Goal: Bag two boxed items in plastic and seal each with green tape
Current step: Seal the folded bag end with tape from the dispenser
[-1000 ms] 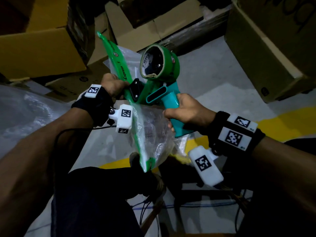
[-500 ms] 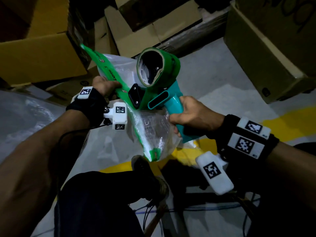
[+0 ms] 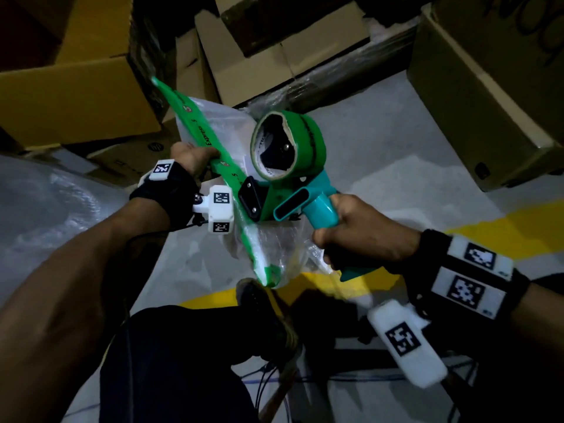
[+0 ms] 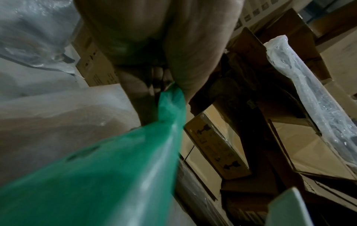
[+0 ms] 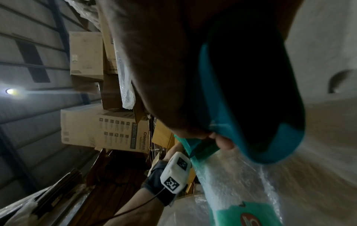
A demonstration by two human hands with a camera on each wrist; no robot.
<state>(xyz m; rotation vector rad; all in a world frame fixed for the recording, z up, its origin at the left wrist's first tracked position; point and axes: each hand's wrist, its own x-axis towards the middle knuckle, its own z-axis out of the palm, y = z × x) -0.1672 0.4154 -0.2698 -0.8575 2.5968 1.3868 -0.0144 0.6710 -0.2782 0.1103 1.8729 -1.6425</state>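
Right hand [image 3: 363, 236] grips dispenser [image 3: 293, 190] apparently against taped bag [image 3: 274, 251].

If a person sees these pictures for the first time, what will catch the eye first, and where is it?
The bright green tape roll on the teal tape dispenser stands out at the centre of the head view, gripped by the right hand. Beside it, a long strip of green tape runs diagonally along the clear plastic bag, held by the left hand.

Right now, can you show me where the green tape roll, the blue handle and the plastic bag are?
green tape roll [image 3: 311, 138], head view, on its outer green band.
blue handle [image 3: 323, 210], head view, on the grip just above the right hand.
plastic bag [image 3: 274, 251], head view, on the clear crinkled plastic below the dispenser.
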